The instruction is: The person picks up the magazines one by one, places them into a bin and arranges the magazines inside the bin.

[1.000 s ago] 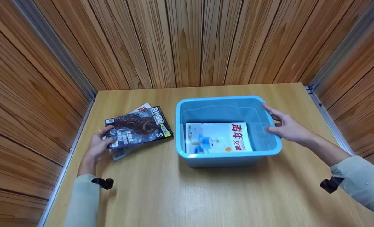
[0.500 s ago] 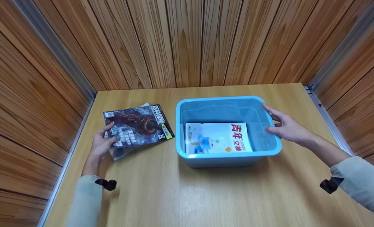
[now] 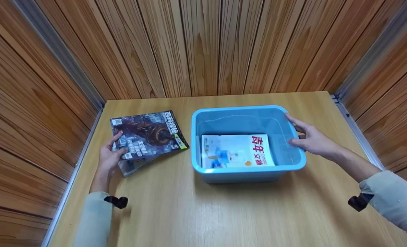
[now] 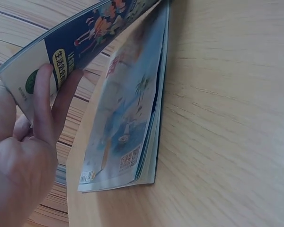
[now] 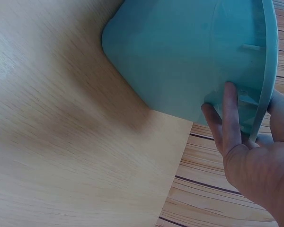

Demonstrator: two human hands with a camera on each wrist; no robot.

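- Your left hand (image 3: pixel 109 158) pinches the near left corner of the dark magazine (image 3: pixel 146 134): the thumb lies on the cover and the fingers (image 4: pixel 47 104) curl under it, lifting that edge.
- The dark magazine is tilted up at your hand's side and lies over a second magazine (image 4: pixel 128 123), which stays flat on the table (image 3: pixel 203 212).
- In the left wrist view the gap between the raised cover and the flat magazine opens toward your hand.
- Your right hand (image 3: pixel 313 139) grips the right rim of the blue bin (image 3: pixel 248 171), thumb over the edge inside and fingers (image 5: pixel 229 118) against the outer wall.
- The blue bin stands on the table just right of the magazines, near them but apart.
- A white magazine (image 3: pixel 237 151) with red characters lies flat on the bin's floor, toward its near wall and left of your right hand.
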